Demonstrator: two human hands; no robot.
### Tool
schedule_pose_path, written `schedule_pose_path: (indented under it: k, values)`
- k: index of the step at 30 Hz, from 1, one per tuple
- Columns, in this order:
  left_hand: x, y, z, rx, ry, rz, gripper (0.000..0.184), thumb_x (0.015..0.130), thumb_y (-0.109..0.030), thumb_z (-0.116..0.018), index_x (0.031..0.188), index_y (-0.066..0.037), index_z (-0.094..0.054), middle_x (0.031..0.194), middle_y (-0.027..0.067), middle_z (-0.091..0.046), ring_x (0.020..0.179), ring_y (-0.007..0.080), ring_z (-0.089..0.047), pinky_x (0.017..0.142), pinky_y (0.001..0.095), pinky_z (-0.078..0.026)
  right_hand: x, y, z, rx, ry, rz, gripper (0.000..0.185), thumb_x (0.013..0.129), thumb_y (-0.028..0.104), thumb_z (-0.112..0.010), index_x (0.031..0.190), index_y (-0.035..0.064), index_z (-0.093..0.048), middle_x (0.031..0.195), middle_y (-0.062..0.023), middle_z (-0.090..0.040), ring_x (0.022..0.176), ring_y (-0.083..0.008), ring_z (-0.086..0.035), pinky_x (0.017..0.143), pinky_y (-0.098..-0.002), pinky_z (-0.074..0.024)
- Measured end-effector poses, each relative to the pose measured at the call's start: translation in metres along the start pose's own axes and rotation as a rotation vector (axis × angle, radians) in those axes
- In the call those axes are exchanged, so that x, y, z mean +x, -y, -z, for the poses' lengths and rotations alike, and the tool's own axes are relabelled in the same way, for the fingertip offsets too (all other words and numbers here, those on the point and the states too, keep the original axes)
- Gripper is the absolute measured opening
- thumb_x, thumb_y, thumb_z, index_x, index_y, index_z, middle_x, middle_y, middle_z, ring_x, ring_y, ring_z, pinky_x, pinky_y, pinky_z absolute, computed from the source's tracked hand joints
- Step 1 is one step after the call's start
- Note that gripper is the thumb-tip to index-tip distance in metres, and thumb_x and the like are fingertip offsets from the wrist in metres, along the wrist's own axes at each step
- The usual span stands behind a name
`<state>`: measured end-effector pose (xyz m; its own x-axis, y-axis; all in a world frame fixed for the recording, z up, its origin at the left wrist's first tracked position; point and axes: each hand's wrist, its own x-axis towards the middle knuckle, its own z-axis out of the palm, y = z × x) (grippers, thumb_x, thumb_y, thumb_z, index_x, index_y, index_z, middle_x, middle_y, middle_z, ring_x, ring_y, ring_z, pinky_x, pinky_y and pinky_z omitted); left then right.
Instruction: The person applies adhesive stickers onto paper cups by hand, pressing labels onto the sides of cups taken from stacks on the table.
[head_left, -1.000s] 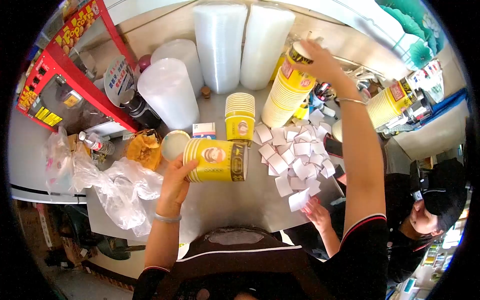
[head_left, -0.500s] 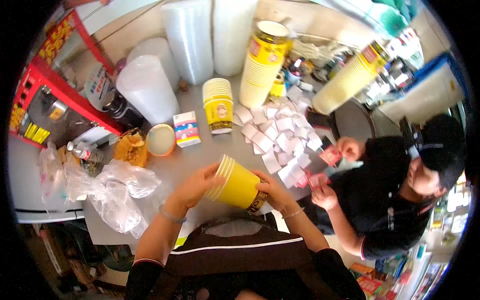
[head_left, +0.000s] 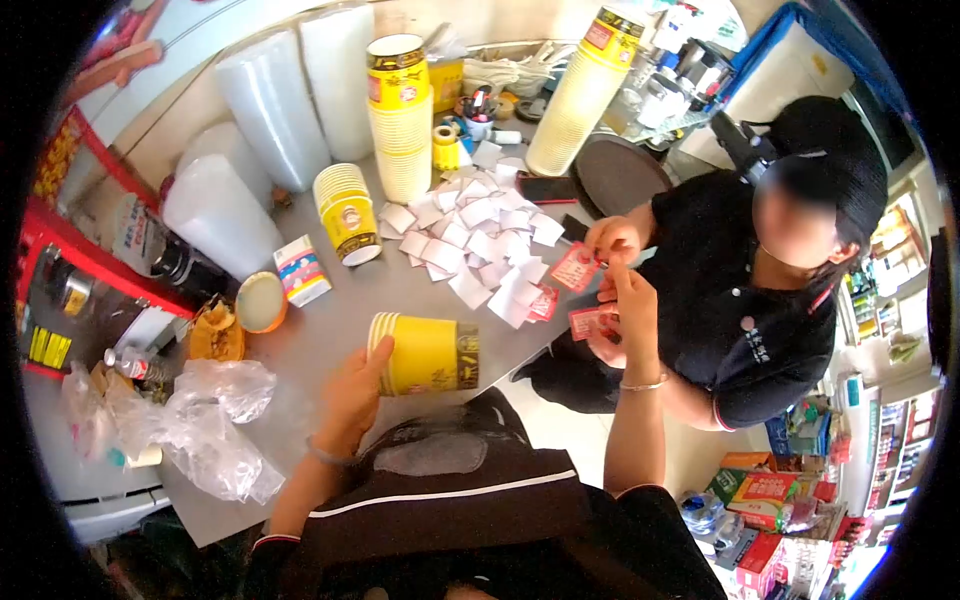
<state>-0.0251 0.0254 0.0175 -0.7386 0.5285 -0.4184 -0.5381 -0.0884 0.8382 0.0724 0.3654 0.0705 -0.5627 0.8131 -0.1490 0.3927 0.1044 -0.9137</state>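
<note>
My left hand grips a short stack of yellow paper tubs, lying on its side above the table's near edge, rims to the left. My right hand is raised at the right, among a co-worker's hands. Its fingers are drawn together close to a red printed card and a second red card. Whether they pinch a card is hidden. The co-worker's upper hand is at the first card; the lower hand is partly behind mine.
White paper slips lie heaped on the grey table. Behind stand tall tub stacks, a shorter stack and clear lid stacks. A tissue box, an orange-rimmed bowl and plastic bags are leftward. The co-worker is at right.
My right hand has left the tub stack and reached right to the co-worker's hands. My left hand alone now holds the stack, turned more level. The view has swung right.
</note>
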Motion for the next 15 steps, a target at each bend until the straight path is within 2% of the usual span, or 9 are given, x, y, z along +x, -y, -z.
schedule_pose_path:
  k: [1, 2, 4, 7, 8, 9, 12, 15]
  values:
    - [-0.001, 0.002, -0.003, -0.041, -0.031, -0.025, 0.042, 0.096, -0.034, -0.045, 0.108, 0.004, -0.059, 0.096, 0.0088, -0.065, 0.082, 0.0161, -0.063, 0.074, 0.0281, -0.049, -0.007, 0.005, -0.004, 0.076, 0.075, -0.078, 0.036, 0.086, 0.034, -0.063, 0.075, -0.0008, -0.064, 0.07, -0.002, -0.061, 0.062, -0.0095, -0.056, 0.054, -0.0233, -0.0452]
    - [-0.003, 0.001, -0.005, -0.054, -0.032, -0.038, 0.043, 0.097, -0.035, -0.043, 0.107, 0.004, -0.059, 0.096, 0.0091, -0.065, 0.082, 0.0159, -0.063, 0.074, 0.028, -0.049, 0.004, -0.019, -0.009, 0.256, 0.147, -0.024, 0.03, 0.087, 0.029, -0.062, 0.077, 0.0006, -0.065, 0.071, -0.001, -0.061, 0.06, -0.0089, -0.055, 0.056, -0.0221, -0.0457]
    - [-0.005, 0.001, -0.006, -0.083, -0.028, -0.063, 0.046, 0.098, -0.037, -0.039, 0.107, 0.003, -0.06, 0.096, 0.0097, -0.065, 0.082, 0.0155, -0.063, 0.074, 0.0277, -0.049, 0.002, -0.025, -0.022, 0.486, 0.156, -0.083, 0.022, 0.086, 0.022, -0.062, 0.08, 0.0009, -0.065, 0.074, -0.0022, -0.063, 0.063, -0.0095, -0.056, 0.062, -0.0231, -0.0471]
    - [-0.005, 0.01, 0.002, -0.049, -0.131, -0.082, 0.046, 0.098, -0.037, -0.039, 0.104, 0.003, -0.061, 0.093, 0.0097, -0.066, 0.079, 0.0148, -0.063, 0.072, 0.0274, -0.049, -0.017, -0.047, -0.046, 0.722, 0.387, -0.015, 0.015, 0.087, 0.015, -0.057, 0.087, 0.002, -0.063, 0.081, -0.0035, -0.062, 0.072, -0.0111, -0.058, 0.07, -0.0255, -0.0473]
    - [-0.006, 0.009, 0.004, -0.008, -0.122, -0.068, 0.045, 0.098, -0.037, -0.04, 0.103, 0.003, -0.062, 0.092, 0.0093, -0.066, 0.078, 0.0145, -0.063, 0.071, 0.0273, -0.05, -0.029, -0.048, -0.051, 0.605, 0.821, 0.183, 0.013, 0.086, 0.012, -0.058, 0.091, 0.0011, -0.064, 0.087, -0.0043, -0.064, 0.081, -0.013, -0.059, 0.077, -0.0276, -0.0463]
    - [-0.009, 0.008, 0.006, 0.035, -0.109, -0.049, 0.044, 0.098, -0.036, -0.041, 0.102, 0.002, -0.062, 0.09, 0.009, -0.066, 0.077, 0.0143, -0.063, 0.07, 0.0271, -0.05, -0.063, -0.04, -0.069, 0.532, 0.678, -0.055, 0.016, 0.087, 0.013, -0.058, 0.093, -0.0008, -0.065, 0.088, -0.0033, -0.064, 0.084, -0.0125, -0.058, 0.078, -0.0272, -0.0447]
    - [-0.016, 0.017, 0.012, 0.109, -0.046, -0.005, 0.04, 0.097, -0.034, -0.043, 0.1, 0.0, -0.063, 0.087, 0.0074, -0.066, 0.075, 0.0128, -0.062, 0.068, 0.0264, -0.049, -0.095, -0.014, -0.104, 0.505, 0.634, -0.085, 0.018, 0.086, 0.013, -0.061, 0.096, -0.0018, -0.066, 0.092, -0.0028, -0.063, 0.087, -0.0105, -0.056, 0.082, -0.0255, -0.0415]
    - [-0.025, 0.02, 0.02, 0.31, -0.02, 0.092, 0.034, 0.096, -0.029, -0.047, 0.102, 0.0, -0.062, 0.09, 0.0062, -0.066, 0.077, 0.0113, -0.061, 0.07, 0.0261, -0.049, -0.094, -0.015, -0.117, 0.45, 0.758, -0.153, 0.018, 0.084, 0.016, -0.064, 0.086, -0.0009, -0.068, 0.096, -0.0025, -0.063, 0.087, -0.01, -0.056, 0.082, -0.0231, -0.041]
